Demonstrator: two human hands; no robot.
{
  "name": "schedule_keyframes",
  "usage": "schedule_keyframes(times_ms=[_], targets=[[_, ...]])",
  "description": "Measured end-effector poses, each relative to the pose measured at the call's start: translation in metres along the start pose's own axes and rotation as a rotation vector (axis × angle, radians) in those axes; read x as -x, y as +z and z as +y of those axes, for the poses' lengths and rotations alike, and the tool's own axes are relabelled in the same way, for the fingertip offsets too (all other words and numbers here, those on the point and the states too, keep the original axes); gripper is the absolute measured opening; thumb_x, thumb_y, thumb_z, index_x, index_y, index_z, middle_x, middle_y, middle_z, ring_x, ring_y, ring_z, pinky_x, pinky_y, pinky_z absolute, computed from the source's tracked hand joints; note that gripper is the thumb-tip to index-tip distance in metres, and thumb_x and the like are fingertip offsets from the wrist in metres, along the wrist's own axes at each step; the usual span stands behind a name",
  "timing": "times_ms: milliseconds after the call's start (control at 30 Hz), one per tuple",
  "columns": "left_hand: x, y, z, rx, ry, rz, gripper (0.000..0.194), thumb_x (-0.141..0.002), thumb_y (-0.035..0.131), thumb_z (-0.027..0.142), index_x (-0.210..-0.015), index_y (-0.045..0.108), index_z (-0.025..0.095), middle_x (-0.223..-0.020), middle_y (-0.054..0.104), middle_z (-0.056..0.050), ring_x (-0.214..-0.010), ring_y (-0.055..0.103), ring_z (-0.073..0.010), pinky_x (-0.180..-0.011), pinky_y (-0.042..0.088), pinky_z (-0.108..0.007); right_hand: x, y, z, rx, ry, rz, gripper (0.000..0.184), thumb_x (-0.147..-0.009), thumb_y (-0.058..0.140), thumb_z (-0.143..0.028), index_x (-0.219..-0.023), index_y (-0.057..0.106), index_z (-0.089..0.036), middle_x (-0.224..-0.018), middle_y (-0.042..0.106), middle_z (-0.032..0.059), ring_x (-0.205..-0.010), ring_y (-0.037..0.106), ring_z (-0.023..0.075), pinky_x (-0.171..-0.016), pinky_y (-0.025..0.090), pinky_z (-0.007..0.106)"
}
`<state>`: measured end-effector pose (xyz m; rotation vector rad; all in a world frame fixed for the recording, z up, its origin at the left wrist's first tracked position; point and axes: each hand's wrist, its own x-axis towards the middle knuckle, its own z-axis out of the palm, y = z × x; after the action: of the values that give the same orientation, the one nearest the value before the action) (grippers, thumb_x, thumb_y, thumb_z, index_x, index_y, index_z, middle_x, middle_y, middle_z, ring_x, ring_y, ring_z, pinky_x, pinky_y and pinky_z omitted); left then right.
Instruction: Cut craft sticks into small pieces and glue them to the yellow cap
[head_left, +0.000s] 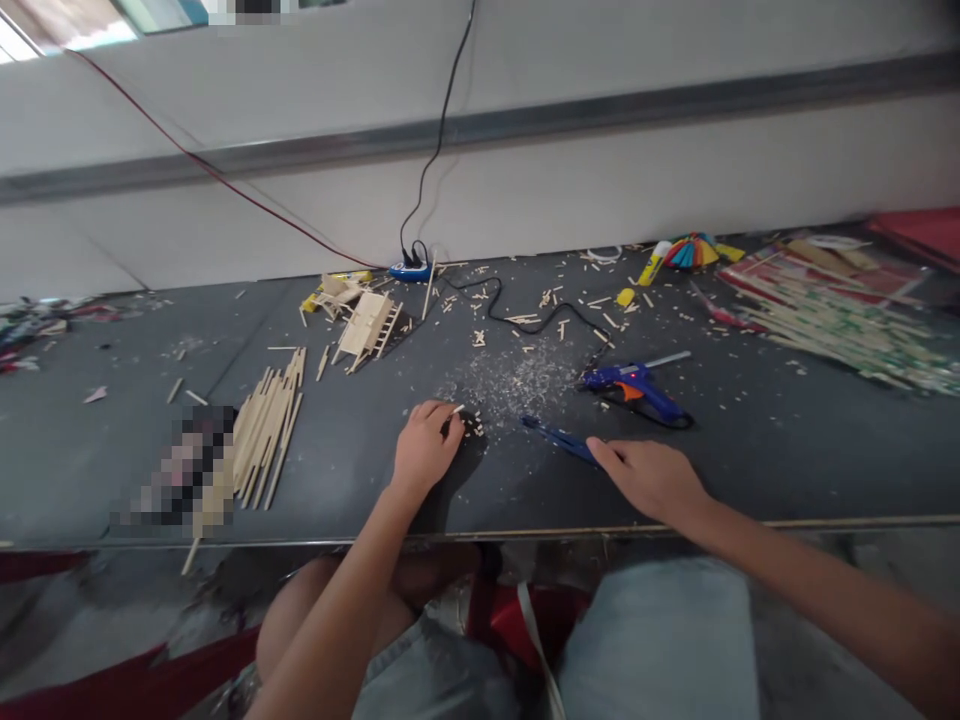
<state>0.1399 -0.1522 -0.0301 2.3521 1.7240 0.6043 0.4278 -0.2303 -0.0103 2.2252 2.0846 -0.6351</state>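
Note:
My left hand rests on the dark tabletop, its fingers closed on a short piece of wooden stick. Tiny cut bits of wood lie right beside those fingers. In my right hand is a pair of blue pliers, jaws pointing left toward the other hand; their handles are partly hidden by my fingers. Just beyond them lies a blue glue gun with an orange trigger and a clear glue stick in its back. White crumbs are scattered between the hands and the gun.
Left of my hands are a bundle of wooden sticks and a small stick-built model. At the wall, a blue power strip feeds a black cord to the gun. More sticks and a colourful paper umbrella lie right.

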Motion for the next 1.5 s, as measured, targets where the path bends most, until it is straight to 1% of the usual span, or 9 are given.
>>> schedule_keyframes(times_ms=[200,500,700,833,1000,1133,1267,1367,1500], targets=[[0.000,0.004,-0.004,0.009,-0.015,0.010,0.029,-0.081,0.042,0.014,-0.098,0.064,0.017,-0.101,0.063,-0.007,-0.097,0.054,-0.0212,-0.089,0.044,-0.034,-0.001,-0.002,-0.001,-0.004,-0.003,-0.004,0.067,-0.088,0.012,-0.063,-0.059,0.057,-0.022,-0.067,0.067,0.0035,-0.069,0.062,0.0228,-0.052,0.027,0.028],[0.001,0.004,-0.007,0.059,-0.008,-0.005,0.024,-0.084,0.043,0.017,-0.095,0.063,0.018,-0.100,0.065,-0.006,-0.094,0.057,-0.0205,-0.085,0.045,-0.034,-0.001,-0.003,-0.001,-0.020,0.019,-0.025,0.066,-0.088,0.011,-0.064,-0.059,0.055,-0.023,-0.065,0.065,0.0032,-0.067,0.061,0.0230,-0.053,0.027,0.028],[0.002,0.002,-0.008,0.183,-0.055,0.025,0.029,-0.077,0.044,0.008,-0.097,0.062,0.019,-0.106,0.062,-0.005,-0.096,0.057,-0.0174,-0.085,0.046,-0.030,0.000,-0.001,0.001,-0.012,0.014,-0.032,0.064,-0.088,0.013,-0.062,-0.059,0.053,-0.022,-0.064,0.065,0.0022,-0.067,0.061,0.0224,-0.053,0.026,0.027],[0.003,0.004,-0.008,0.122,-0.032,-0.008,0.026,-0.080,0.045,0.012,-0.099,0.063,0.020,-0.104,0.064,-0.004,-0.096,0.057,-0.0191,-0.087,0.045,-0.032,0.001,-0.001,0.002,-0.012,0.018,-0.045,0.065,-0.088,0.013,-0.063,-0.060,0.054,-0.022,-0.065,0.065,0.0028,-0.067,0.062,0.0223,-0.054,0.028,0.027],[0.005,0.005,-0.009,0.091,0.020,-0.049,0.024,-0.088,0.043,0.023,-0.100,0.063,0.020,-0.099,0.067,-0.004,-0.093,0.058,-0.0190,-0.085,0.045,-0.032,0.000,0.000,0.004,-0.045,0.025,-0.039,0.065,-0.088,0.016,-0.063,-0.063,0.061,-0.023,-0.064,0.066,0.0043,-0.070,0.064,0.0237,-0.055,0.032,0.028],[0.006,0.004,-0.007,0.103,0.029,-0.085,0.024,-0.088,0.044,0.026,-0.102,0.063,0.022,-0.097,0.069,-0.003,-0.089,0.059,-0.0190,-0.081,0.045,-0.031,0.000,0.000,0.004,-0.058,0.038,-0.060,0.065,-0.088,0.017,-0.063,-0.061,0.061,-0.023,-0.068,0.068,0.0042,-0.073,0.064,0.0246,-0.058,0.035,0.029],[0.009,-0.003,0.001,0.158,0.041,-0.066,0.028,-0.088,0.042,0.023,-0.108,0.061,0.018,-0.099,0.067,-0.005,-0.090,0.058,-0.0191,-0.082,0.044,-0.030,-0.001,-0.005,0.004,-0.088,0.065,-0.096,0.065,-0.087,0.018,-0.064,-0.065,0.064,-0.024,-0.073,0.069,0.0055,-0.078,0.064,0.0267,-0.062,0.038,0.031],[0.018,-0.016,0.014,0.209,0.041,-0.056,0.033,-0.090,0.037,0.023,-0.114,0.058,0.015,-0.096,0.067,-0.008,-0.089,0.057,-0.0189,-0.083,0.042,-0.030,-0.003,-0.011,0.007,-0.226,0.070,-0.180,0.067,-0.083,0.020,-0.070,-0.069,0.065,-0.023,-0.075,0.069,0.0064,-0.074,0.064,0.0250,-0.063,0.041,0.032],[0.039,-0.036,0.038,0.423,-0.109,-0.100,0.036,-0.092,0.033,0.030,-0.115,0.057,0.017,-0.076,0.061,-0.003,-0.070,0.054,-0.0138,-0.066,0.041,-0.024,-0.001,-0.014,0.004,-0.514,0.159,-0.288,0.073,-0.078,0.022,-0.076,-0.072,0.064,-0.018,-0.072,0.069,0.0088,-0.067,0.064,0.0223,-0.062,0.045,0.031]])
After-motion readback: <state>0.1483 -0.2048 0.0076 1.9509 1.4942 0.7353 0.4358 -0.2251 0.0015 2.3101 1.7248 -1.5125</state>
